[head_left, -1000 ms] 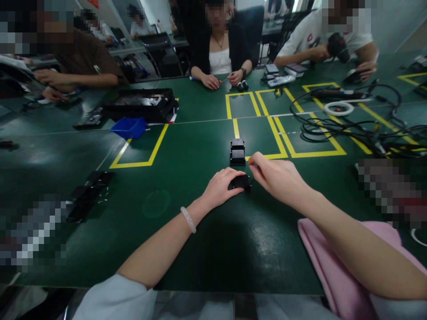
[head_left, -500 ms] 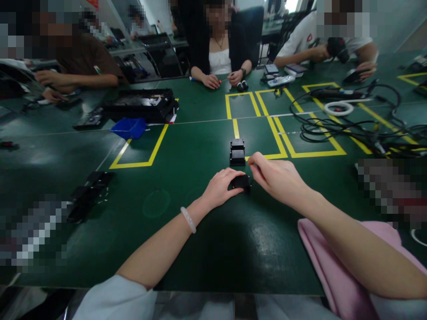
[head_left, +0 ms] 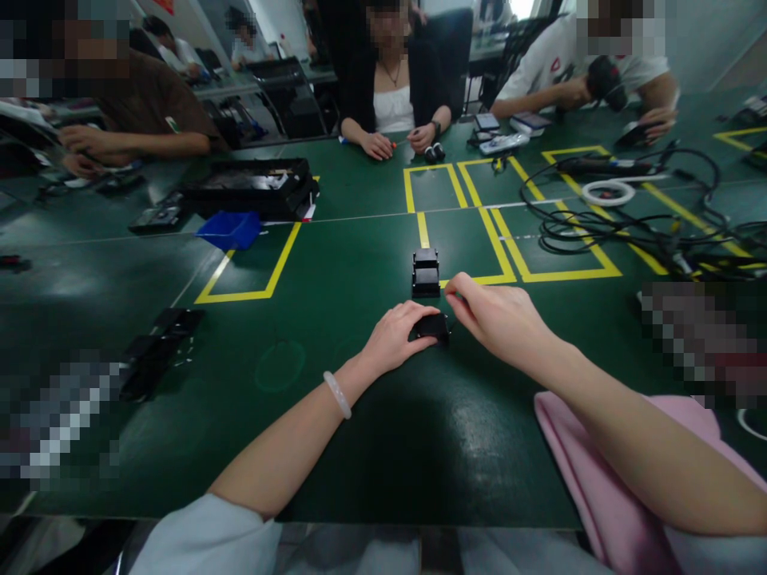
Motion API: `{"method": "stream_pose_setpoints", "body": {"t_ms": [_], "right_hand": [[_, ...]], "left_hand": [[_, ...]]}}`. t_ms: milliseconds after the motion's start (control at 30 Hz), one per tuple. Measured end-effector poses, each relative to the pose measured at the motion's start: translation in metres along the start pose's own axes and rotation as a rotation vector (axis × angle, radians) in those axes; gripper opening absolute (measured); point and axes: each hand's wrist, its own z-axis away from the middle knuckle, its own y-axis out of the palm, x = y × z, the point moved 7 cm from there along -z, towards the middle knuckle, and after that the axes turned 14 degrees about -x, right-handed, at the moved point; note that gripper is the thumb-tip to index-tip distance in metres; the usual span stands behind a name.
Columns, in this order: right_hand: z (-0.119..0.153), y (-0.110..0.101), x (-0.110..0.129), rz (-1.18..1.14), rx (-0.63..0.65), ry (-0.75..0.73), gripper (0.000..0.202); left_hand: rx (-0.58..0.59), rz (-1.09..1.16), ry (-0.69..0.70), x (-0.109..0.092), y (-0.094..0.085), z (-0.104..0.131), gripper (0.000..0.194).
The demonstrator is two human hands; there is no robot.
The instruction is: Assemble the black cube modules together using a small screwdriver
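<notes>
My left hand (head_left: 398, 334) grips a small black box-like part (head_left: 431, 325) on the green table, thumb on the near side and fingers over the far side. Just right of that part is my right hand (head_left: 488, 307), its thumb and index finger pinched together near the part's right end. Whatever the pinch holds is too small to make out. Directly beyond my hands, two similar black parts (head_left: 426, 273) stand one behind the other.
Several black parts (head_left: 159, 343) lie to the left. Farther back are a blue bin (head_left: 231, 230) and a black tray (head_left: 252, 188). Black cables (head_left: 590, 231) spread across the right, with a pink cloth (head_left: 575, 447) beneath my right forearm. Co-workers sit across the table.
Both my hands and the black part stay almost in place. The view has shifted very slightly.
</notes>
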Motion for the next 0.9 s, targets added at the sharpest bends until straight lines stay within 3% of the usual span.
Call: {"method": "stream_pose_setpoints", "body": {"t_ms": [900], "right_hand": [[0.0005, -0.0012, 0.0012, -0.018, 0.038, -0.022, 0.026]], "left_hand": [[0.004, 0.015, -0.002, -0.0005, 0.0005, -0.0003, 0.041]]}}
